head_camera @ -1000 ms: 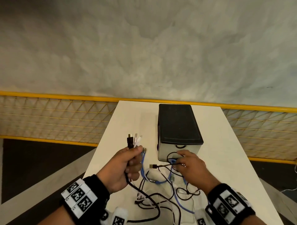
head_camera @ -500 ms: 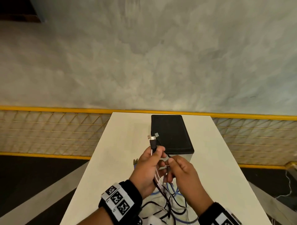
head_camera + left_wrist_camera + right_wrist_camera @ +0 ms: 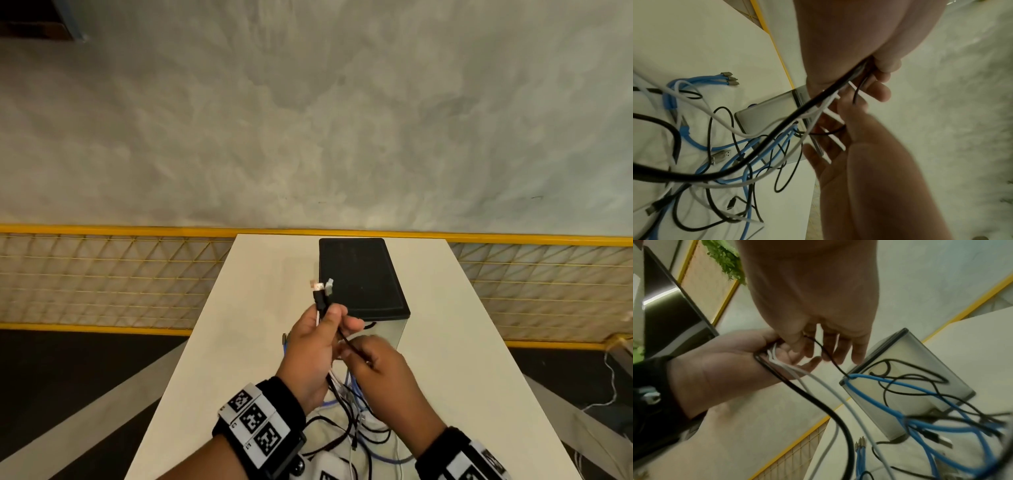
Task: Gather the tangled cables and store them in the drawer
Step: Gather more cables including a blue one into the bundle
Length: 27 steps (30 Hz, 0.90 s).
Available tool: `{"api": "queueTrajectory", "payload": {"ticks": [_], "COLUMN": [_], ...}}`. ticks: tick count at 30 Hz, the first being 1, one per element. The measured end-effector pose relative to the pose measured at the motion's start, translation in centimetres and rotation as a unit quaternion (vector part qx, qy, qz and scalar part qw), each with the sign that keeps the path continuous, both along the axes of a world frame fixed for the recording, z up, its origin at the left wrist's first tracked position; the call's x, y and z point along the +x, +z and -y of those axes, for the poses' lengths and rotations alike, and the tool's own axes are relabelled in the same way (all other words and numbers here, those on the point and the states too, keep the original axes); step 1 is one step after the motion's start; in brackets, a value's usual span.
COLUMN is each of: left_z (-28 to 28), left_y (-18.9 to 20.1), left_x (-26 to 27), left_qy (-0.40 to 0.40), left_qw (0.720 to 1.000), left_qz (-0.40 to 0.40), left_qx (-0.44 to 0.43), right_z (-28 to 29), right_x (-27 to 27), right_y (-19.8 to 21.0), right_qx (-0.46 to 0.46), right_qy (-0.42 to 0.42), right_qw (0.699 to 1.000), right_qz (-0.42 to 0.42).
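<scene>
White tabletop (image 3: 260, 308) carries a small drawer unit (image 3: 363, 277) with a black top and a pale grey front; I see its drawer closed. My left hand (image 3: 317, 346) is raised in front of the unit, its fingers (image 3: 882, 91) curled round a bunch of cable ends (image 3: 322, 291): 1 thick black lead and white leads, their plugs sticking up above the fist. My right hand (image 3: 380, 363) sits just beside it, touching it, thumb and forefinger pinching a thin black cable (image 3: 826, 353) while the other fingers (image 3: 859, 352) hang loosely straight. Below both hands the tangled cables (image 3: 740, 155), blue, black and white, trail down and lie looped on the tabletop in front of the drawer unit. Yellow mesh fence (image 3: 102, 281) runs behind the tabletop, below a grey wall (image 3: 308, 120).
</scene>
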State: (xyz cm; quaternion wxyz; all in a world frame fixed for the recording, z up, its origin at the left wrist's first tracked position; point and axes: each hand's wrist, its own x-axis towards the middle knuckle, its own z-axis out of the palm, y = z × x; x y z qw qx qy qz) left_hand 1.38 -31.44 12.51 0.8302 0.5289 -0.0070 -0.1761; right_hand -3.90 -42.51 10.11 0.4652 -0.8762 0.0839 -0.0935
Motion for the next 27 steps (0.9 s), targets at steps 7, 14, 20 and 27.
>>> {"api": "queueTrajectory", "payload": {"ticks": [7,14,20,27], "left_z": [-1.2,-3.4,-10.4,-18.1], "left_y": [-0.2,-1.0,0.7,3.8], "left_x": [0.6,-1.0,-2.6,-0.7], "left_qy": [-0.014,-0.064,-0.210,-0.164], "left_qw": [0.998,0.996,0.967,0.958], "left_qz": [-0.034,-0.059,-0.108,-0.067], "left_qx": [-0.053,-0.035,0.097,0.227], "right_z": [1.2,0.8,2.7,6.0], "right_x": [-1.5,0.7,3.2,4.2], "right_y": [-1.0,-1.7,-3.4,-4.8], "right_qx": [0.410,0.700,0.701,0.688], "right_qy": [-0.005,-0.045,-0.180,-0.203], "right_qw": [0.875,0.680,0.658,0.674], "right_qz": [-0.258,-0.215,-0.209,-0.178]}}
